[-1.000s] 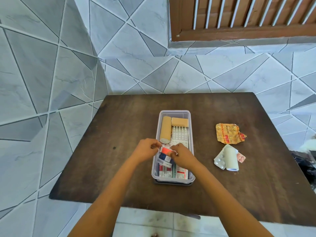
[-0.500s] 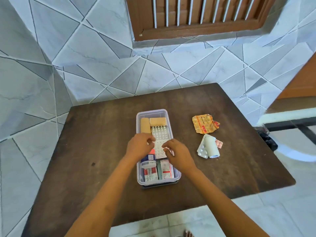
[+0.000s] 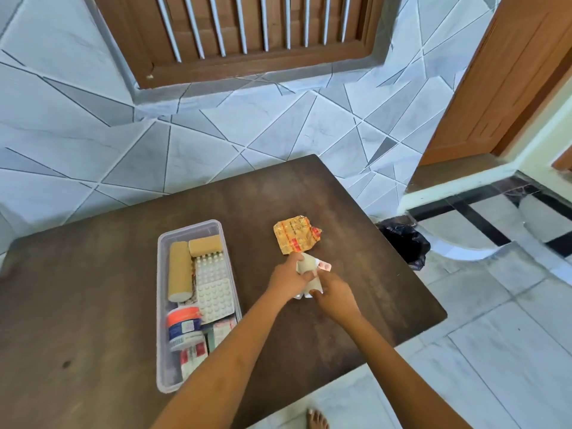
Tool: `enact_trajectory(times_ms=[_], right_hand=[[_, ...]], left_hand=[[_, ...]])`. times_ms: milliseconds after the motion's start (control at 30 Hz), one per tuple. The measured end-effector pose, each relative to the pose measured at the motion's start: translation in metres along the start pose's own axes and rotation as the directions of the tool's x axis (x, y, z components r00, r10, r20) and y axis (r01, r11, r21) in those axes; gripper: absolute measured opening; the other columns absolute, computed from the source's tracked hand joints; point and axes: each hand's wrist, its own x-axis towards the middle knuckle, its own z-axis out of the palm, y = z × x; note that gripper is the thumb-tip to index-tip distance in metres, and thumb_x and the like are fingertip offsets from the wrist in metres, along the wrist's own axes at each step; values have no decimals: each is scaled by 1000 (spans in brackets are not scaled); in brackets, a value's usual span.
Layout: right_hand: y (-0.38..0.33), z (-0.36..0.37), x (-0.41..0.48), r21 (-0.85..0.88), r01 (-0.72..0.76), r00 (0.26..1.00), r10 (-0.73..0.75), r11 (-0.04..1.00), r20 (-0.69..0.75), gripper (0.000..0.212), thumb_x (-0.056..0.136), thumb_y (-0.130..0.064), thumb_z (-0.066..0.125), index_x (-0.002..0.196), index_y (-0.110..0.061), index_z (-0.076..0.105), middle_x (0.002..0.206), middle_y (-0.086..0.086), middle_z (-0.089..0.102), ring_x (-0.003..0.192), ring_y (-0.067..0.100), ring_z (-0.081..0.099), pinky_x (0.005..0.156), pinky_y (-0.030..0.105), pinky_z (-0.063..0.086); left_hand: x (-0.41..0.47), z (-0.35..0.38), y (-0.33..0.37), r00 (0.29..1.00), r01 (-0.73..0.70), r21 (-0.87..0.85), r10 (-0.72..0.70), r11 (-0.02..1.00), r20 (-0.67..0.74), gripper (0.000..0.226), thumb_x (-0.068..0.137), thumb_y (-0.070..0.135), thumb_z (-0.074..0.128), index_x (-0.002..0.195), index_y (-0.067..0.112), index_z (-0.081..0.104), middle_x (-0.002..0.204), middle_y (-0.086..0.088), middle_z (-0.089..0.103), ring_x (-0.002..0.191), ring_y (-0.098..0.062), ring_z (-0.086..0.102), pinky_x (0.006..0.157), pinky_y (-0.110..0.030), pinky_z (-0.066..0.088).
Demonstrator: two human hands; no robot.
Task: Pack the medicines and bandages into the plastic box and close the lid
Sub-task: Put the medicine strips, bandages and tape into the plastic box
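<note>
A clear plastic box (image 3: 161,305) lies open on the dark wooden table (image 3: 93,289). Inside it are two tan bandage rolls (image 3: 179,270), white blister packs (image 3: 215,292), a small jar with an orange-and-blue label (image 3: 184,325) and flat medicine packets (image 3: 193,356). To the right of the box my left hand (image 3: 286,278) grips a white bandage roll (image 3: 309,267) with a blister strip under it. My right hand (image 3: 332,297) touches the same pile at its near end. A pink strip (image 3: 325,266) sticks out beside the roll. An orange foil packet (image 3: 295,233) lies just beyond. I see no lid.
The table stands against a tiled wall under a barred wooden window (image 3: 247,32). A black bag (image 3: 405,243) sits on the floor past the table's right edge. A wooden door (image 3: 501,75) is at the right. A bare foot (image 3: 317,419) shows below the table's near edge.
Both hands have left the box and moved right onto the white roll and blister strips. The view has swung right, so the box now sits left of centre.
</note>
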Motion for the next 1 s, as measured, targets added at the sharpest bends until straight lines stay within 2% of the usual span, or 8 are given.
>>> enact_trajectory(times_ms=[200,333,400,533,733,867,933,1000], right_hand=[[0,-5,12,194,52,997,-61,980,37,45,82,-5,58,126,-9,52,116,16,65,99,28,62,85,32,48],[-16,-5,14,334,128,991,-135,934,-1,39,85,1,50,122,-10,57,113,7,65,90,11,55,68,13,42],[-31,3,14,387,157,984,-179,909,22,35,86,-1,50,118,-10,59,108,2,63,94,11,56,70,8,41],[-65,32,4,506,204,952,-290,838,96,42,86,0,56,127,-8,51,125,8,59,110,16,57,85,12,43],[-85,65,-14,507,250,906,-384,825,178,47,90,-2,51,135,-11,42,137,7,51,121,16,51,97,24,42],[-82,70,-19,495,257,921,-366,830,135,45,90,2,48,133,-8,45,131,10,57,111,13,56,84,0,40],[-81,72,-20,508,252,930,-352,824,109,43,90,2,48,132,-7,46,127,10,59,107,14,57,79,-6,39],[-82,75,-21,517,247,934,-344,820,100,42,91,1,46,132,-8,46,129,10,59,113,17,57,89,7,41]], left_hand=[[8,6,2,987,112,-14,-113,994,-115,53,84,33,63,131,20,41,127,-15,59,115,-35,57,94,-43,50],[-12,-35,-4,980,67,-106,-86,992,-181,59,81,29,68,134,17,46,135,-9,56,120,-27,55,100,-43,47],[-33,-65,-11,984,31,-77,-44,997,-174,57,81,25,69,133,13,51,134,-8,58,119,-24,57,101,-41,47],[-83,-115,-38,993,59,158,-42,986,-109,43,78,24,71,119,14,64,117,-5,68,100,-19,62,91,-39,51],[-115,-116,-69,982,98,547,-170,832,82,29,74,29,73,97,14,67,88,-1,63,80,-17,54,65,-32,44],[-120,-108,-83,987,98,643,-157,760,35,23,71,28,72,89,14,66,84,-3,58,78,-17,50,50,-21,28],[-119,-103,-91,984,54,669,-154,741,91,26,73,23,72,96,12,66,89,-5,63,83,-21,55,53,-23,36],[-116,-95,-95,980,8,665,-139,747,145,40,76,20,71,114,14,64,108,-7,68,99,-25,60,73,-33,48]])
